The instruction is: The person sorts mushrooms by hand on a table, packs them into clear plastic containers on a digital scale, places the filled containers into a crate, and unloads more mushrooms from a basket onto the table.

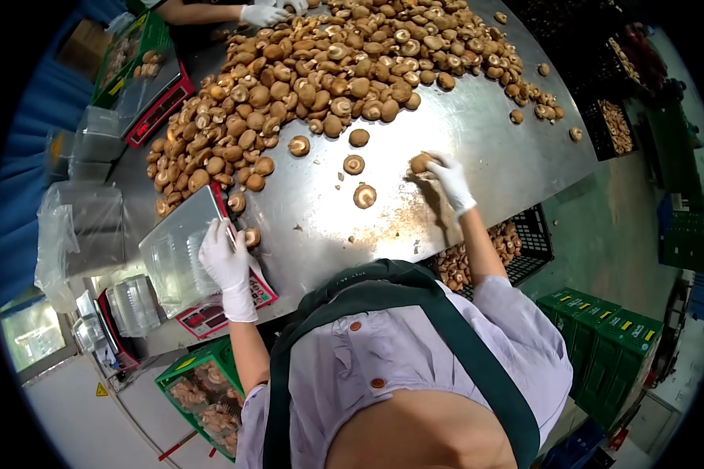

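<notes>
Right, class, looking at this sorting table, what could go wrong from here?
First, the outlying mushroom sits close to the right edge of the metal table, so a nudge might send it to the floor. Second, the left hand is right beside a loose mushroom and the clear plastic trays; a careless sweep could knock either.

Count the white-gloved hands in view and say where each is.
4: the wearer's left hand beside a loose mushroom, the right hand holding another mushroom, and a co-worker's hand and second hand at the top edge, partly cut off. Others may be hidden.
</notes>
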Action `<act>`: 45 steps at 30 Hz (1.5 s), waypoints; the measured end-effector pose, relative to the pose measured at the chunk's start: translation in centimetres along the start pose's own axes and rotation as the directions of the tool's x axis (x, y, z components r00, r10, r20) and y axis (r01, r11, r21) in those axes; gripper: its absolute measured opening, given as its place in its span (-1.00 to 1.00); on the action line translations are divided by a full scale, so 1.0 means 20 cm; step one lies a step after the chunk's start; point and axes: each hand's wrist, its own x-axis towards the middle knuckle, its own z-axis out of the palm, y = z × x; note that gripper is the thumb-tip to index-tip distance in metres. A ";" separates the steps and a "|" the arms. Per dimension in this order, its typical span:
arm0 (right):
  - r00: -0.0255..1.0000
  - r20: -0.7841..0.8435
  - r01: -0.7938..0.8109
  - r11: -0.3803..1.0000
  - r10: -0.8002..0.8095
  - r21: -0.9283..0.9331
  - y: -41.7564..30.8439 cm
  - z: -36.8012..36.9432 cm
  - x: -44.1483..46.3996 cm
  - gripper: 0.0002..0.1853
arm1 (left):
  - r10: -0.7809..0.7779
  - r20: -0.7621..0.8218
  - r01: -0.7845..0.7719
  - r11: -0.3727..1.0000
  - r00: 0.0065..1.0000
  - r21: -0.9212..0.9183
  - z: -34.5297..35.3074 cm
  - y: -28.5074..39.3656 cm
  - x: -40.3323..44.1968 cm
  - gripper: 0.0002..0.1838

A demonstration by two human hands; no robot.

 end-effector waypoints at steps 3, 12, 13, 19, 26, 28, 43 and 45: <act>0.968 -0.221 -0.107 0.992 0.118 0.062 -0.03 -0.33 -0.16 -0.67 | 0.037 -0.065 -0.041 0.997 0.997 -0.063 -0.03 -0.14 0.04 -0.49; 0.723 -0.688 -0.360 0.885 0.064 -0.296 0.60 -1.38 -0.40 -0.67 | -0.256 0.198 0.277 0.957 0.946 -0.086 -0.16 -0.37 -0.07 -0.57; 0.702 -0.710 -0.446 0.806 0.047 -0.388 0.61 -1.40 -0.41 -0.64 | -0.348 0.268 0.380 0.922 0.898 -0.074 -0.19 -0.33 -0.07 -0.57; 0.700 -0.691 -0.511 0.550 -0.180 -0.661 0.58 -1.41 -0.37 -0.59 | -0.059 -0.048 0.057 0.997 0.997 -0.049 -0.24 -0.21 0.01 -0.57; 0.793 -0.498 -0.147 0.684 -0.351 -0.715 0.21 -1.14 -0.04 -0.64 | 0.035 -0.363 -0.192 0.893 0.931 -0.406 -0.56 0.32 0.43 -0.53; 0.815 -0.432 -0.056 0.690 -0.386 -0.722 0.10 -1.04 0.01 -0.65 | 0.113 -0.516 -0.406 0.765 0.849 -0.500 -0.68 0.50 0.53 -0.55; 0.873 -0.383 -0.054 0.720 -0.303 -0.692 0.09 -0.83 -0.01 -0.68 | 0.673 -0.691 -0.959 0.102 0.262 -0.265 -1.21 0.71 0.87 -0.55; 0.879 -0.385 -0.072 0.717 -0.283 -0.693 0.11 -0.81 -0.01 -0.69 | 0.677 -0.687 -0.958 0.099 0.264 -0.270 -1.24 0.70 0.87 -0.55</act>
